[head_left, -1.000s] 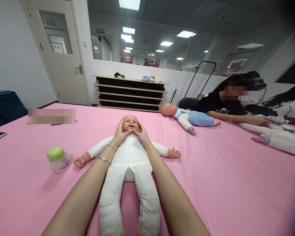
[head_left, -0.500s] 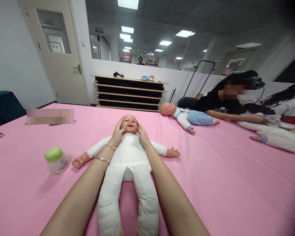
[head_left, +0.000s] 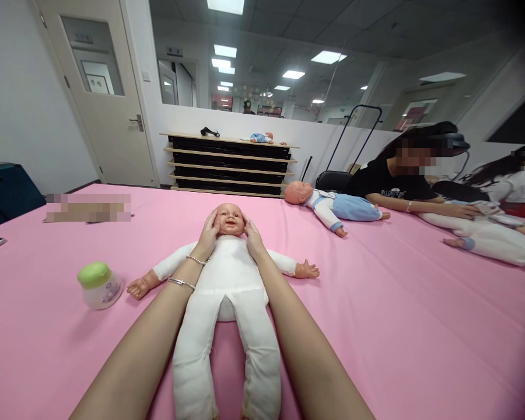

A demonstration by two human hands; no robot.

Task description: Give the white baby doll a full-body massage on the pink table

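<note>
A baby doll [head_left: 230, 280] in a white cloth suit lies on its back on the pink-covered table [head_left: 376, 303], arms spread, head away from me. My left hand [head_left: 208, 235] lies flat against the left side of its head [head_left: 230, 219], fingers stretched up along the cheek. My right hand [head_left: 251, 236] rests the same way on the right side. Both wrists lie over the doll's chest, with two bracelets on the left one.
A small jar with a green lid [head_left: 98, 284] stands left of the doll. A second doll in blue [head_left: 332, 208] lies farther right, near two seated people [head_left: 402, 181] handling another doll. A low shelf unit [head_left: 230, 165] and a door [head_left: 100, 93] are behind.
My thumbs have slid from under the doll's chin outward and up along its cheeks, so both hands now sit at the sides of the head.
</note>
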